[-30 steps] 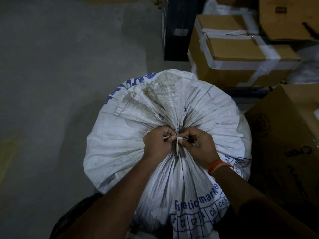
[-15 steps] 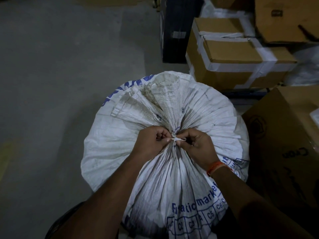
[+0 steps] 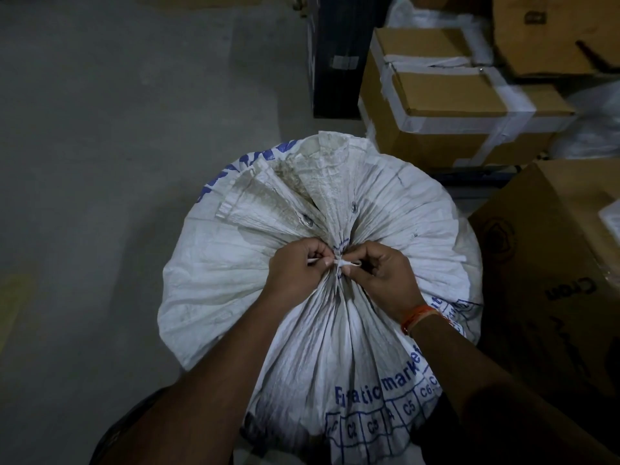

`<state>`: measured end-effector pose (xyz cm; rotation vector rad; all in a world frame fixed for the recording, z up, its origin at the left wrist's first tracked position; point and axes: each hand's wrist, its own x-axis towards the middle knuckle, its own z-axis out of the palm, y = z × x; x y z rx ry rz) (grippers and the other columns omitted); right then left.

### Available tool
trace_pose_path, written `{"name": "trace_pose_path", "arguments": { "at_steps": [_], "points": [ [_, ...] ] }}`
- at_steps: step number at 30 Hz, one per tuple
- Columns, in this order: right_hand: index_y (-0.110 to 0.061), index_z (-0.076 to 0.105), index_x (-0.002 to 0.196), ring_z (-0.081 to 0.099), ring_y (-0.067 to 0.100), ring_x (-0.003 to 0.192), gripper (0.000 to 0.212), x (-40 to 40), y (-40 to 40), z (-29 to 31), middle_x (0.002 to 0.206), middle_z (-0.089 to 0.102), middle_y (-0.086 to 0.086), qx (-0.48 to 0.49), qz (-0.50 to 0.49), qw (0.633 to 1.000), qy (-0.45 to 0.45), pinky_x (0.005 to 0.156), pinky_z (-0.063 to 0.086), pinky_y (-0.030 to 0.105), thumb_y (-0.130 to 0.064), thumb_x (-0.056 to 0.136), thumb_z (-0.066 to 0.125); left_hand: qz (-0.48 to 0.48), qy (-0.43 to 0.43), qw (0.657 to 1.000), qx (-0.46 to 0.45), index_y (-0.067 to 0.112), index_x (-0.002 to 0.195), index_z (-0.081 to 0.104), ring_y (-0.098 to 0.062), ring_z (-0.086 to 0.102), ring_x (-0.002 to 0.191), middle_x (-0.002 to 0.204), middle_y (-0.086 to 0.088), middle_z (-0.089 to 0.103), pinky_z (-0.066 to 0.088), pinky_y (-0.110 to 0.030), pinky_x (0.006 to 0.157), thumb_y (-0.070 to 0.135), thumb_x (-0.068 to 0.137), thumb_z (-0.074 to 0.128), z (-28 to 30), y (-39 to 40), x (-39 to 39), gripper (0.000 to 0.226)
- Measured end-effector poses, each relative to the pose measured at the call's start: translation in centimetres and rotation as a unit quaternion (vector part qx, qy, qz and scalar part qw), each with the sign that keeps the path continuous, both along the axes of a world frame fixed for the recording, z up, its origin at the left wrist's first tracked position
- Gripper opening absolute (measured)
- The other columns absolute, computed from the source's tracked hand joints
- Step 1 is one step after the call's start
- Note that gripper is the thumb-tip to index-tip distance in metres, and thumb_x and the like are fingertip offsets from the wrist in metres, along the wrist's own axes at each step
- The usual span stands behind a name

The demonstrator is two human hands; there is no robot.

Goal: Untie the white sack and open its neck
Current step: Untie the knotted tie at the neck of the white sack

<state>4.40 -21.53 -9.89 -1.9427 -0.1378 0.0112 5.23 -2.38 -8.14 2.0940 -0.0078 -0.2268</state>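
Observation:
A full white woven sack (image 3: 396,213) with blue print stands on the floor below me. Its neck is gathered tight, and the loose top (image 3: 302,193) fans out behind the gather. A thin white tie (image 3: 339,262) wraps the neck. My left hand (image 3: 295,266) pinches one end of the tie on the left. My right hand (image 3: 382,273) pinches the other end on the right, with an orange band on that wrist. The knot sits between my fingertips, partly hidden by them.
Taped cardboard boxes (image 3: 449,105) stand right behind the sack. A larger brown box (image 3: 550,280) is close on the right. A dark upright panel (image 3: 339,58) is at the back. Grey concrete floor (image 3: 117,129) spreads to the left.
Both hands stay at the knot and have shifted slightly with the tie. The hanging tie end seen a second ago is no longer visible. The neck remains gathered.

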Motion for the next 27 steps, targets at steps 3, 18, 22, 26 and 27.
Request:
{"name": "trace_pose_path", "arguments": {
  "at_steps": [3, 18, 22, 26, 27],
  "points": [
    [-0.011, 0.076, 0.09, 0.073, 0.016, 0.087, 0.012, 0.0, 0.0, 0.0, 0.09, 0.076, 0.001, 0.005, 0.002, 1.0, 0.004, 0.081, 0.06, 0.038, -0.005, 0.082, 0.082, 0.008, 0.002, 1.0, 0.004, 0.028, 0.083, 0.074, -0.006, 0.073, 0.087, 0.083, 0.015, 0.076, 0.057, -0.043, 0.094, 0.025, 0.087, 0.073, -0.1, -0.1, -0.1, 0.006],
    [-0.018, 0.076, 0.089, 0.073, 0.019, 0.085, 0.014, -0.1, 0.1, -0.1, 0.088, 0.076, 0.0, 0.019, 0.005, 1.0, 0.0, 0.078, 0.06, 0.041, -0.006, 0.082, 0.081, 0.032, 0.01, 0.998, 0.05, 0.036, 0.079, 0.069, -0.005, 0.071, 0.09, 0.083, 0.023, 0.073, 0.053, -0.047, 0.098, 0.038, 0.081, 0.064, -0.3, -0.6, 0.0, 0.006],
    [-0.018, 0.076, 0.087, 0.072, 0.015, 0.084, 0.018, -0.2, 0.3, -0.1, 0.088, 0.076, 0.0, 0.016, -0.001, 1.0, -0.003, 0.077, 0.058, 0.03, -0.002, 0.081, 0.082, 0.037, 0.019, 0.998, 0.055, 0.044, 0.069, 0.064, -0.006, 0.071, 0.09, 0.078, 0.026, 0.071, 0.051, -0.051, 0.098, 0.041, 0.078, 0.062, 0.1, -0.9, -0.2, 0.01],
    [-0.012, 0.077, 0.09, 0.072, 0.016, 0.085, 0.014, -0.2, 0.3, -0.2, 0.09, 0.076, 0.001, 0.003, 0.0, 1.0, -0.005, 0.078, 0.059, 0.033, -0.004, 0.08, 0.083, 0.049, 0.02, 0.998, 0.044, 0.053, 0.065, 0.063, -0.004, 0.071, 0.09, 0.072, 0.033, 0.066, 0.051, -0.049, 0.1, 0.041, 0.075, 0.06, 0.5, -1.5, -0.4, 0.015],
    [-0.011, 0.077, 0.09, 0.073, 0.017, 0.086, 0.014, -0.1, 0.2, -0.2, 0.09, 0.076, 0.001, 0.004, 0.001, 1.0, -0.004, 0.079, 0.059, 0.035, -0.005, 0.08, 0.083, 0.046, 0.018, 0.998, 0.042, 0.052, 0.065, 0.063, -0.003, 0.071, 0.09, 0.072, 0.033, 0.066, 0.052, -0.049, 0.099, 0.041, 0.075, 0.06, 0.5, -1.5, -0.4, 0.015]
  ]
}}
